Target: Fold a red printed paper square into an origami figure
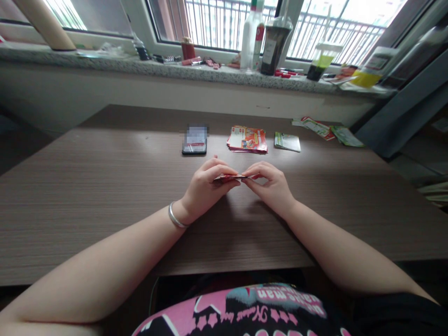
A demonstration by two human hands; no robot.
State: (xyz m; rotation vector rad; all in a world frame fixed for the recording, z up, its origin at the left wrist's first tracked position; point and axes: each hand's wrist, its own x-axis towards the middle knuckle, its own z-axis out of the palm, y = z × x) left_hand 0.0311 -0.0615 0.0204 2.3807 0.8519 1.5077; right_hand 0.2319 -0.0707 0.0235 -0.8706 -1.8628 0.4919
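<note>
My left hand [206, 186] and my right hand [269, 184] meet over the middle of the brown wooden table [105, 186]. Both pinch a small flat red and white paper piece [231, 178] held edge-on between the fingertips, just above the tabletop. A silver bangle [175, 217] sits on my left wrist. Beyond the hands lie a stack of red and orange printed leaflets [248, 139] and a green and white leaflet [287, 141].
A dark phone [194, 140] lies left of the leaflets. More leaflets [327, 129] lie at the table's far right. The stone window sill [196, 70] holds bottles [252, 35], a dark drink cup [275, 44], a green drink cup [322, 60] and small clutter.
</note>
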